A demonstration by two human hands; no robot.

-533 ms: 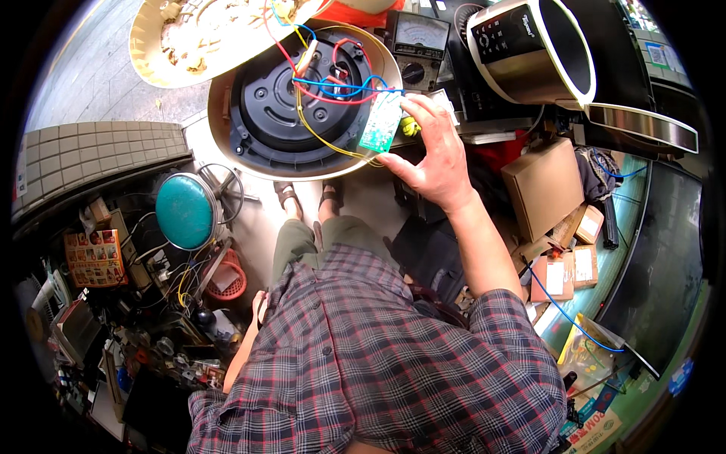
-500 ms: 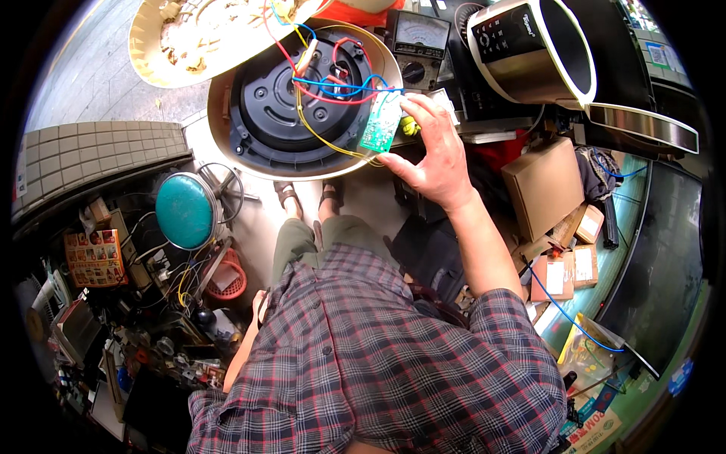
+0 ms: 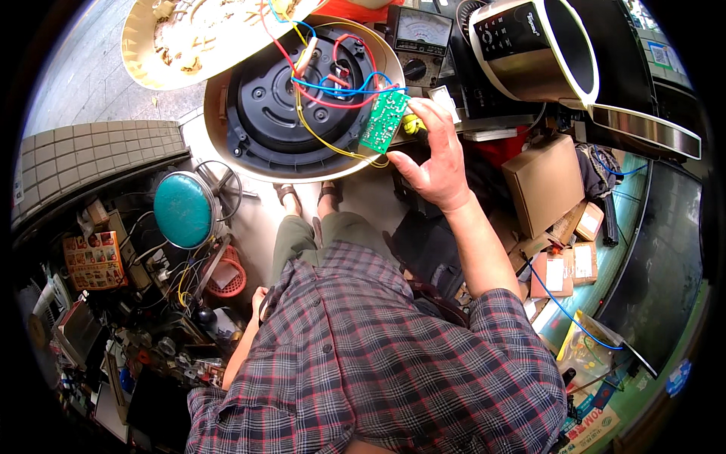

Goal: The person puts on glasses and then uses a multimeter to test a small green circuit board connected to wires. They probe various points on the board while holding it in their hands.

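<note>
My right hand point(image 3: 435, 163) grips a green circuit board point(image 3: 383, 121) by its edges between thumb and fingers. The board leans at the right rim of a cream appliance base point(image 3: 217, 132) with a round black plastic inner plate point(image 3: 268, 98). Red, blue point(image 3: 333, 89) and yellow wires run over the plate to the board and up to a cream cover point(image 3: 136, 53) with a stained inside. Yellow-green material point(image 3: 414, 125) lies behind the board. My left hand point(image 3: 259, 301) hangs low by my left hip, mostly hidden by my shirt, its finger shape unclear.
An analog meter point(image 3: 420, 45) and a steel-and-black pot appliance point(image 3: 507, 53) stand at top right. Cardboard boxes point(image 3: 541, 185) are piled on the right. A teal stool point(image 3: 183, 210), red basket point(image 3: 225, 276) and cluttered electronics point(image 3: 151, 340) are at left.
The circuit board in my right hand shows less glare and has tilted slightly. The appliance base and cover have shifted a little leftward in view.
</note>
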